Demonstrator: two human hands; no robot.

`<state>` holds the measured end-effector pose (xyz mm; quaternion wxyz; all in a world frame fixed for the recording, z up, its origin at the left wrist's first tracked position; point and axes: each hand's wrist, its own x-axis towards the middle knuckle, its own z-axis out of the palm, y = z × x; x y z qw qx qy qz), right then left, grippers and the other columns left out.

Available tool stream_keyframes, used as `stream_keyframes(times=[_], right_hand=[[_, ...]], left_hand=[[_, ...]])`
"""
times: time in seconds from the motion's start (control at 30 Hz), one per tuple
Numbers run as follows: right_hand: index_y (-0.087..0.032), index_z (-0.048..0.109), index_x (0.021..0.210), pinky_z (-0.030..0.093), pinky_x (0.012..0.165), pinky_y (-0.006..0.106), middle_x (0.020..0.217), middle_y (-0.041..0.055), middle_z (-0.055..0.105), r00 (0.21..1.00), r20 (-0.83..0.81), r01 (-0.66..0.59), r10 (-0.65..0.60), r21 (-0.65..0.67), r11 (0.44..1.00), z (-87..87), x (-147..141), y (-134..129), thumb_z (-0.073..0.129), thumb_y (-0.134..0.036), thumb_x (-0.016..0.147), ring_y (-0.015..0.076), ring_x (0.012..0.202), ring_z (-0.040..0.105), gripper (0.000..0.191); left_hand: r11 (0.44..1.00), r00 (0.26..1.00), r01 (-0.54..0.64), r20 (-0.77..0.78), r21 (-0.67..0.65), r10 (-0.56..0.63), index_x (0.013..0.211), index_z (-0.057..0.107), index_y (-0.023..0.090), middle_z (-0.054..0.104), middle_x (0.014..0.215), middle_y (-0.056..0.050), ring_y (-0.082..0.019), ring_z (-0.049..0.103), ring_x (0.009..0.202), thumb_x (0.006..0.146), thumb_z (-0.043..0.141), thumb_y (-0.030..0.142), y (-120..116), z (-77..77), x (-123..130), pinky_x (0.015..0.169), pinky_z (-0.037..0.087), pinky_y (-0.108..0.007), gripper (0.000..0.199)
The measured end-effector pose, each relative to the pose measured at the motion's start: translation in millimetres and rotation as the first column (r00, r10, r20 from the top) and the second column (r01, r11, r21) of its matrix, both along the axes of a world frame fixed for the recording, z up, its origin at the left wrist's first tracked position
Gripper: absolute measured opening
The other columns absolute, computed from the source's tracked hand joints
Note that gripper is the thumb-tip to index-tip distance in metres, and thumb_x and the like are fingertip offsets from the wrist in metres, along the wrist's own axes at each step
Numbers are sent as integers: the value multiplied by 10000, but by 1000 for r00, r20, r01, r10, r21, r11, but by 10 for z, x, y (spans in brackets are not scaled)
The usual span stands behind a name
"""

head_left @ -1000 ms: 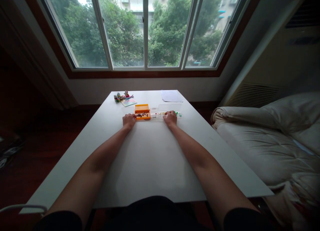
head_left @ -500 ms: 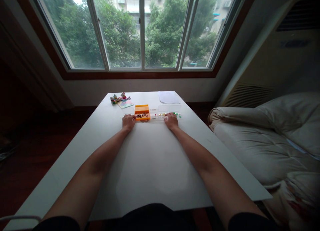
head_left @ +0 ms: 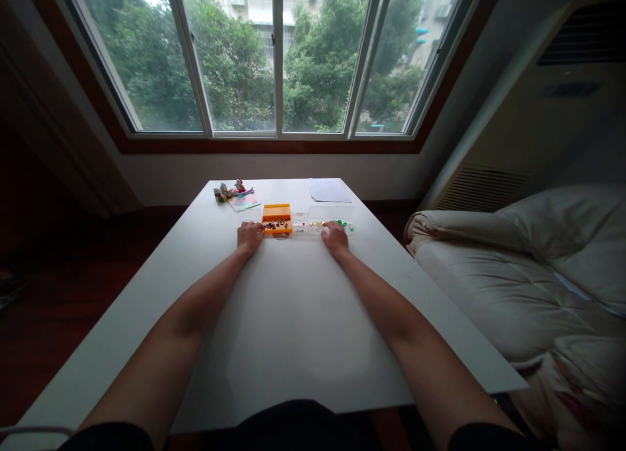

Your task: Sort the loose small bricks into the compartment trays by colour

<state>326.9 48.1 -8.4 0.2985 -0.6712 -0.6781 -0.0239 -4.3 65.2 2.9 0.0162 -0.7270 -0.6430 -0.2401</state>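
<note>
An open orange box lies on the table with small dark red-brown pieces, perhaps beads, in its near half. My left hand is at its left edge, fingers bent and closed, fingertips beside the orange wall; what they hold is hidden. To the right sits an open clear plastic box with small red, yellow and green pieces in it. Over its near side my right hand rests with fingers curled down among the pieces. Anything between those fingers is too small to make out.
A white table spans the space before me. Small colourful figures and a pastel sheet lie at the back left; white paper lies at the back right. A cream sofa stands at the right, beyond the table edge.
The whole view has shifted very slightly. Both hands stay at the same boxes, with hardly any visible movement of the fingers.
</note>
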Motion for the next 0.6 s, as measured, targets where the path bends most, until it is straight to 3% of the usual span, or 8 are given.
stream_keyframes(times=[0.13,0.23,0.33,0.4,0.6], right_hand=[[-163,694,1214,380,1093,394,1297,135,601,999,31,-10,8,69,998,48,-77,-133,540,-206,922,277,1231,499,333],[-183,684,1233,361,1118,400,1339,124,586,987,74,-145,139,82,986,80,-269,-269,541,-231,950,273,1265,492,321],[-227,671,1273,376,1114,374,1349,91,599,908,129,-395,398,-52,917,73,-529,-386,556,-313,981,244,1253,525,325],[-255,668,1293,363,1130,384,1384,80,591,850,164,-482,500,-139,865,47,-676,-438,576,-398,987,248,1287,517,350],[-313,507,1506,241,1227,469,1611,81,387,802,212,-501,559,-271,822,-21,-776,-521,532,-676,952,293,1486,343,662]], left_hand=[[996,999,50,14,69,-51,1211,706,261,658,1214,-115,-306,520,1195,947,536,281,-120,10,-44,1037,420,-455,315],[983,988,156,-18,95,-155,1221,695,250,631,1257,-108,-298,509,1226,951,534,280,-257,10,-78,1075,408,-448,316],[946,946,320,-62,56,-317,1221,691,247,607,1321,-92,-292,501,1260,944,564,311,-399,-2,-102,1116,398,-449,311],[910,908,414,-74,13,-412,1259,674,256,591,1367,-82,-287,494,1290,937,587,338,-475,-16,-110,1138,393,-451,343],[853,849,492,-121,-176,-515,1467,542,270,437,1580,-109,-321,401,1442,936,548,596,-607,-76,-91,1205,312,-479,623]])
